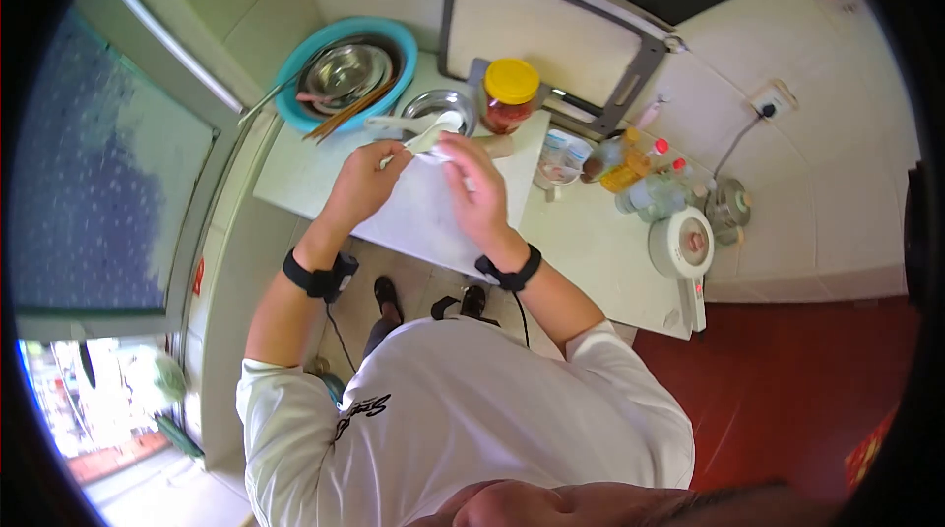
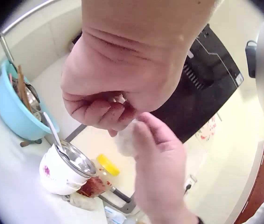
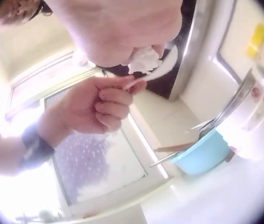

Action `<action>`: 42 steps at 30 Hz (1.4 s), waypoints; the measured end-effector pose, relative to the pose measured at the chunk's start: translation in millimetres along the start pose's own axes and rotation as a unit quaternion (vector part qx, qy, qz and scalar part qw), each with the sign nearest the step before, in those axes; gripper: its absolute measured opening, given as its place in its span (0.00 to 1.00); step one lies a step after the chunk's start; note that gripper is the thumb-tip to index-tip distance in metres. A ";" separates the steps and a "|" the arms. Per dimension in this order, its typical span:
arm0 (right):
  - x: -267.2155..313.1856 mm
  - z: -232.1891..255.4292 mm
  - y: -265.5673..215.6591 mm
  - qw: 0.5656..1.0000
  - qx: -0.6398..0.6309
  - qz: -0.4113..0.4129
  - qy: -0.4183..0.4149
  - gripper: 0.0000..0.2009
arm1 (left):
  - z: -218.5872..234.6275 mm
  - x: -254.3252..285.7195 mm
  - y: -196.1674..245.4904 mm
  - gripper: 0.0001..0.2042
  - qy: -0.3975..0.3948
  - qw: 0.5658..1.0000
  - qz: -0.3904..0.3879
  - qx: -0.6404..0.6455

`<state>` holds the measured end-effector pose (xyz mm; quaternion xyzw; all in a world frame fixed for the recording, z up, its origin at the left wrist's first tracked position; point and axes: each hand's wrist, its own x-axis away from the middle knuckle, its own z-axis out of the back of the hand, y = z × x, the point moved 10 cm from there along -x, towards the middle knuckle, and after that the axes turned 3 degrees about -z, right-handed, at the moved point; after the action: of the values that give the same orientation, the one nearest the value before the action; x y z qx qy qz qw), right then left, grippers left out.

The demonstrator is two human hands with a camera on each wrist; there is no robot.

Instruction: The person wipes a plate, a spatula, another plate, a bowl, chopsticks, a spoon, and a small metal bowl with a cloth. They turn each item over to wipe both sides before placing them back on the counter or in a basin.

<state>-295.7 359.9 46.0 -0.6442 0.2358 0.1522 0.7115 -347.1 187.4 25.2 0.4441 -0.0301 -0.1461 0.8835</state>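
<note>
My left hand [image 1: 369, 183] pinches the handle of a white spoon [image 3: 162, 71] between thumb and curled fingers. At the spoon's bowl end, my right hand [image 1: 477, 194] grips a crumpled white tissue [image 3: 144, 59]. Both hands are raised close together over the white counter. Just beyond them stands a white flower-patterned pot [image 2: 59, 175] with a metal inside, and a pale utensil handle [image 2: 51, 127] leans out of it. A jar with a yellow lid [image 1: 512, 81] and red contents is beside the pot.
A blue basin [image 1: 406, 40] with metal bowls and chopsticks sits at the back left. A framed board [image 1: 546, 40] leans on the wall. Rightward are a plastic container [image 1: 563, 155], several bottles [image 1: 650, 194] and a white lidded cooker [image 1: 681, 244] with its handle over the counter edge.
</note>
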 end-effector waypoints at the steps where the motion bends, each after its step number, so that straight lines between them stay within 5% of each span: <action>1: 3.8 -26.5 -23.4 0.985 0.100 0.126 -0.055 0.16 | -1.0 18.2 -3.6 0.13 0.014 0.996 0.032 0.078; 4: 27.5 -79.9 -36.1 0.922 0.241 0.255 -0.167 0.19 | 14.2 69.9 -18.6 0.12 0.056 0.979 0.110 0.160; 7: 49.6 -101.4 -38.8 0.908 0.209 0.311 -0.188 0.19 | 33.1 110.7 -18.9 0.13 0.099 0.970 0.153 0.161; 14: 91.1 -153.6 -51.3 0.851 0.207 0.373 -0.306 0.17 | 59.9 185.6 -63.1 0.14 0.084 0.970 0.182 0.140; 28: 175.1 -269.1 -104.3 0.751 0.225 0.483 -0.391 0.15 | 144.8 303.1 -119.6 0.15 0.017 0.974 0.225 0.027; 30: 182.8 -284.0 -92.1 0.699 0.263 0.505 -0.433 0.14 | 151.9 316.2 -124.6 0.15 0.011 0.975 0.220 0.026; 31: 172.2 -287.4 -84.3 0.717 0.258 0.471 -0.444 0.12 | 158.8 323.1 -130.4 0.15 0.037 0.974 0.221 0.019; 32: 146.0 -279.2 -89.5 0.809 0.184 0.413 -0.375 0.13 | 164.5 328.2 -135.6 0.15 0.064 0.973 0.221 0.013; 34: 107.4 -273.6 -39.6 0.948 0.080 0.081 -0.298 0.11 | 160.6 336.6 -143.9 0.15 0.129 0.961 0.214 0.114; 35: 114.6 -277.5 -2.5 0.942 -0.104 -0.159 -0.276 0.12 | 159.1 339.6 -148.7 0.15 0.189 0.937 0.203 0.213; 36: 145.5 -290.5 25.5 0.849 -0.277 -0.386 -0.231 0.12 | 150.9 337.9 -150.1 0.15 0.194 0.936 0.199 0.214; 38: 189.0 -325.1 28.9 0.692 -0.477 -0.497 -0.218 0.17 | 123.8 330.3 -149.4 0.15 0.232 0.872 0.156 0.402; 40: 205.9 -339.4 -12.8 0.600 -0.553 -0.527 -0.238 0.21 | 103.2 324.6 -159.8 0.15 0.256 0.857 0.168 0.415; 42: 205.5 -340.0 -15.7 0.583 -0.570 -0.523 -0.251 0.22 | 102.5 320.9 -162.6 0.16 0.289 0.884 0.159 0.332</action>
<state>-161.9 3.9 -69.9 -0.8657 -0.4643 0.0128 0.1864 -96.9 -75.1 -66.5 0.7230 0.1094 0.1493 0.6655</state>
